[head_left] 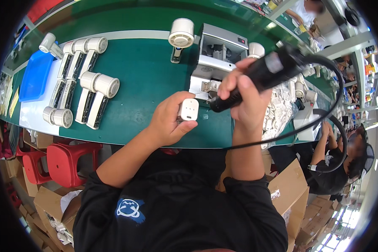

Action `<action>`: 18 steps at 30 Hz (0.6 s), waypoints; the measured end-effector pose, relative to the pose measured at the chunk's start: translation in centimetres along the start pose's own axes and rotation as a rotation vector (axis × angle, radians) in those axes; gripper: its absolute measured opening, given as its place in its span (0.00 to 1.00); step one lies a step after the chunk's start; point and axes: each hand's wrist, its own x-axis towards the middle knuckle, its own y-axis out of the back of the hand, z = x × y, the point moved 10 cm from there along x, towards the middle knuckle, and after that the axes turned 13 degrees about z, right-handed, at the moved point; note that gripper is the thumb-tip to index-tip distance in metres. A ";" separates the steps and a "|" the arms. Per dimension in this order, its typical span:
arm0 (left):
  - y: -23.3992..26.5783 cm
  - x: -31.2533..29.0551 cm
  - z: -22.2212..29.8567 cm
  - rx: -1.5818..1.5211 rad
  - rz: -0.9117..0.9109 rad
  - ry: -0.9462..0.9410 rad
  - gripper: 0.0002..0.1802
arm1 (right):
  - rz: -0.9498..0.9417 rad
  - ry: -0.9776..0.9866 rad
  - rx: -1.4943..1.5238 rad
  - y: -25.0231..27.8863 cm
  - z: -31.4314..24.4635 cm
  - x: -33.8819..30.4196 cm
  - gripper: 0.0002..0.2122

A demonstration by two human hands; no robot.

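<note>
My left hand (164, 117) is closed round a handheld fan (190, 108). Its white end face, with small holes and a dark slot, points up toward me; most of its body is hidden. My right hand (253, 98) grips a black electric screwdriver (273, 69) with a cable at its rear. The tool slants down to the left, and its tip stays apart from the fan, to the right of it. Just beyond both hands stands a grey metal box, likely a screw feeder (222, 48), with an open top compartment.
Several white fans with open handles (97, 98) lie left on the green table (149, 75), near a blue tray (37, 75). One fan (181, 33) is beside the feeder. White parts (277, 109) are heaped right. Red stools (67, 164), cardboard boxes (287, 189) and a co-worker (336, 155) are nearby.
</note>
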 end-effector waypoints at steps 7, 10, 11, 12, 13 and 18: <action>-0.4 0.3 0.3 0.032 -0.022 0.002 0.27 | -0.271 0.175 0.340 -5.2 -8.2 -1.2 0.25; -0.6 0.0 -0.2 0.014 -0.047 0.013 0.27 | -0.296 0.162 0.318 -6.6 -7.4 -1.5 0.25; -0.4 0.0 -0.3 0.017 -0.038 0.014 0.27 | -0.305 0.159 0.318 -6.8 -7.2 -1.6 0.25; -0.7 0.1 -0.1 0.014 -0.054 0.011 0.27 | -0.282 0.153 0.310 -6.6 -7.2 -1.6 0.25; -1.0 0.2 0.0 0.011 -0.070 0.010 0.27 | -0.258 0.148 0.301 -6.3 -7.2 -1.5 0.25; -1.3 0.2 0.0 0.003 -0.117 0.030 0.27 | -0.304 0.151 0.240 -6.9 -7.2 -1.7 0.22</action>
